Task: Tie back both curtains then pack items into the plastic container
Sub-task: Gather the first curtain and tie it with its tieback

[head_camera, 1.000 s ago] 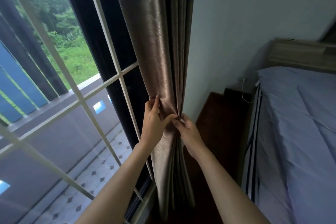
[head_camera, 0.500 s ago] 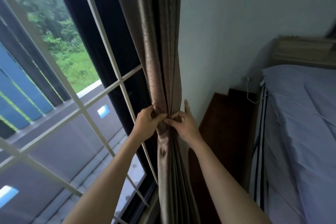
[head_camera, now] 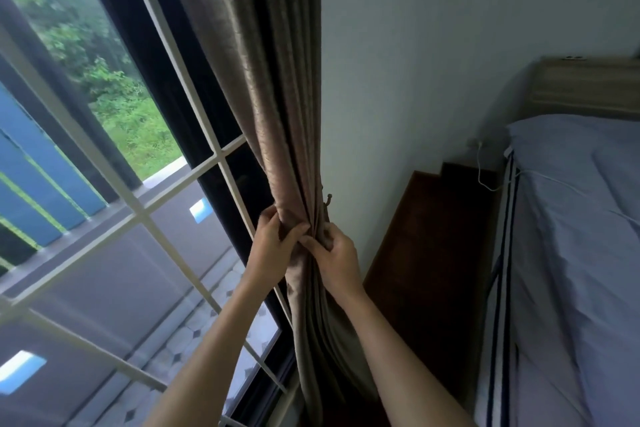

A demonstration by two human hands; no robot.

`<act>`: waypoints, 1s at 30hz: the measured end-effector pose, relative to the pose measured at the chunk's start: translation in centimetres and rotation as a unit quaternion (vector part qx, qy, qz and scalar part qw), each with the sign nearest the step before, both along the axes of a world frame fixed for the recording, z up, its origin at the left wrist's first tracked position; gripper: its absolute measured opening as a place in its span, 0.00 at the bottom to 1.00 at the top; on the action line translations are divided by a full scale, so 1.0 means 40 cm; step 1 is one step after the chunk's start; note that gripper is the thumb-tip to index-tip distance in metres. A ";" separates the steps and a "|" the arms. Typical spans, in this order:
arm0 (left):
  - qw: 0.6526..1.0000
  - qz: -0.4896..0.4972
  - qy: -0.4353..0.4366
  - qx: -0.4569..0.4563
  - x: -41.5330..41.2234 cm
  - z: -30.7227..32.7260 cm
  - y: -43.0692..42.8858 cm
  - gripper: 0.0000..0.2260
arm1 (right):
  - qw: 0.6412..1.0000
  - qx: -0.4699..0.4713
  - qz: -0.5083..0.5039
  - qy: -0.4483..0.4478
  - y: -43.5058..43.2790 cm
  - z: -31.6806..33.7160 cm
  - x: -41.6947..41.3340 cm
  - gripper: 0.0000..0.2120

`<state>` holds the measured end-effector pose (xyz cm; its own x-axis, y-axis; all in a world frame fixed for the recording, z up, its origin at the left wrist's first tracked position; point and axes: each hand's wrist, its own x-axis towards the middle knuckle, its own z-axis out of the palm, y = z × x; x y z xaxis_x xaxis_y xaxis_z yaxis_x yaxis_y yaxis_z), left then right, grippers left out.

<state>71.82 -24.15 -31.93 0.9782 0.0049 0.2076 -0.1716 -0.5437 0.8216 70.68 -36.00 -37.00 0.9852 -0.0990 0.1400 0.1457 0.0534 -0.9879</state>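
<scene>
A brown-grey curtain [head_camera: 266,87] hangs gathered into a narrow bunch at the right edge of the window, beside the wall. My left hand [head_camera: 273,250] grips the bunch from the left, fingers curled round the folds. My right hand [head_camera: 334,253] pinches the folds from the right at the same height. Just above my right hand a small metal hook [head_camera: 327,199] sticks out of the wall behind the cloth. No tie-back band and no plastic container show in this view.
A window with white bars [head_camera: 138,215] fills the left. A pale wall [head_camera: 433,45] stands behind the curtain. A dark wooden side table [head_camera: 426,253] sits between the curtain and a bed with grey bedding [head_camera: 575,236]; a white cable [head_camera: 485,180] hangs from a socket.
The curtain bunch has been squeezed narrower and pushed right toward the wall. Both hands moved closer together on it, and the wall hook has come into sight.
</scene>
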 end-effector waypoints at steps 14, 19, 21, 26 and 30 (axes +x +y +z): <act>0.997 0.046 0.065 -0.016 0.087 0.013 -0.019 0.19 | 0.985 0.035 0.160 0.057 -0.024 -0.009 0.064 0.11; 0.985 0.162 0.017 -0.058 0.090 -0.011 -0.044 0.13 | 0.915 0.309 0.174 0.191 -0.058 -0.050 0.112 0.10; 0.981 0.183 0.018 -0.056 0.096 -0.015 -0.038 0.15 | 0.917 0.293 0.112 0.248 -0.100 -0.100 0.147 0.06; 0.978 0.202 0.026 -0.047 0.105 -0.020 -0.031 0.15 | 0.970 -0.156 0.044 0.182 -0.156 -0.203 0.276 0.08; 0.977 0.209 0.018 -0.039 0.110 -0.024 -0.041 0.16 | 0.946 -0.288 0.067 0.136 -0.117 -0.199 0.383 0.25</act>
<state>76.24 -25.80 -32.90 0.8940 0.4202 0.1554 0.0827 -0.4957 0.8646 85.99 -40.67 -44.95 0.9908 0.0445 -0.1279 -0.0881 -0.5049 -0.8587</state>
